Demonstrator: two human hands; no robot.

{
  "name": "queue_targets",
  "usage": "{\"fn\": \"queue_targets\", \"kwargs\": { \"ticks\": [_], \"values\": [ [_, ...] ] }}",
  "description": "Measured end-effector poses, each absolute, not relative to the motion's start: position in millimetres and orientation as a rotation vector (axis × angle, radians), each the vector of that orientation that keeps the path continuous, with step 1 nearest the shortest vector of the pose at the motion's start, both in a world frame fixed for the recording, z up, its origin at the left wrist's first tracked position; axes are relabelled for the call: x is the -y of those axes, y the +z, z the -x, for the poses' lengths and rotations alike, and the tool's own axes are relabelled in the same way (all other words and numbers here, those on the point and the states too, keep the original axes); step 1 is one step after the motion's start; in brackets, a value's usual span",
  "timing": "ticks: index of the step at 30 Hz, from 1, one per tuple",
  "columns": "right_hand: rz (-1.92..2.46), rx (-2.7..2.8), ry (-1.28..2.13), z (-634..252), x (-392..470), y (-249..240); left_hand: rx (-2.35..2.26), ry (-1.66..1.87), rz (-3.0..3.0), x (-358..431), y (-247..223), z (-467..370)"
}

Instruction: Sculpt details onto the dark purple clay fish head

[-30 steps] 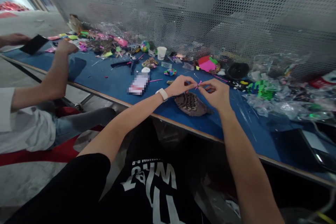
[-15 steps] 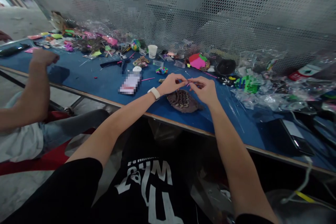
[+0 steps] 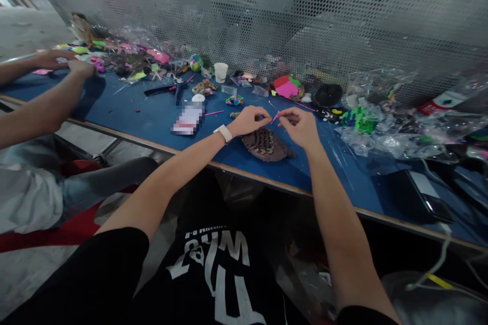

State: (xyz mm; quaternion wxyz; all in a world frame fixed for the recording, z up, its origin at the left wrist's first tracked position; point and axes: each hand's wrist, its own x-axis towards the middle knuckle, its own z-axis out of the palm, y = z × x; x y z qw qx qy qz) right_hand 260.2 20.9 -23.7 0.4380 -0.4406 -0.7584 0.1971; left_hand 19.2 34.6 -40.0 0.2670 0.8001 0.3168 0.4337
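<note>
My left hand (image 3: 249, 121) is closed in a pinch, its fingertips beside the lower end of a thin pink stick (image 3: 275, 117). Whether they grip anything is too small to make out. From the other side, my right hand (image 3: 300, 126) pinches the stick near its upper end. Under both hands lies a brown clay piece (image 3: 267, 145), flat and rounded, with paler coiled ridges on top. Part of it is covered by my left hand. A small tan lump (image 3: 235, 115) sits just behind my left wrist.
A phone (image 3: 187, 118), a white cup (image 3: 220, 72), black pliers-like tools (image 3: 168, 90) and several coloured clay pieces are on the blue table (image 3: 152, 127). Plastic wrapping (image 3: 366, 142) and a dark device (image 3: 423, 195) with a cable are at right. A co-worker's hands (image 3: 72, 63) reach across at left.
My fingertips have drawn slightly apart, and more of the pink stick shows between them. The co-worker's arms have moved farther over the table towards the clay pile.
</note>
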Motion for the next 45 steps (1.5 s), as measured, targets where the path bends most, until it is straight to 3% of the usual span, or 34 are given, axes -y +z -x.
{"fn": "queue_targets", "kwargs": {
  "ticks": [6,21,45],
  "values": [
    [1.143,1.966,0.405,-271.2,-27.5,-22.2,-0.914,1.136,-2.147,-36.0,-39.9,-19.0],
    [1.392,1.926,0.912,-275.8,-17.4,-14.9,-1.000,1.089,-2.205,-36.5,-38.8,-17.2],
    [1.323,2.085,0.791,-275.4,-21.2,-22.6,-0.984,1.061,-2.205,-36.5,-39.0,-14.9]
  ]
}}
